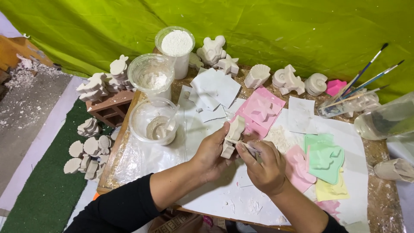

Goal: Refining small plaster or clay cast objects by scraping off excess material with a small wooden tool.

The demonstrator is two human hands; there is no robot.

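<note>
Hands meet at frame centre: left hand (214, 152) grips a pale plaster figure (233, 136) upright, right hand (265, 166) is closed on a thin tool (250, 147) touching the figure's lower side. White sheet (224, 198) below them lies open to the table's near edge. Cups (152, 75) crowd upper left; pink mould (258, 110) and green mould (324, 157) lie right.

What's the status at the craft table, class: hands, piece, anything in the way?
Left hand grips white plaster figure upright. Right hand works its edge with a small tool, hard to make out. Mixing bowl left, green mould right, both apart.
</note>
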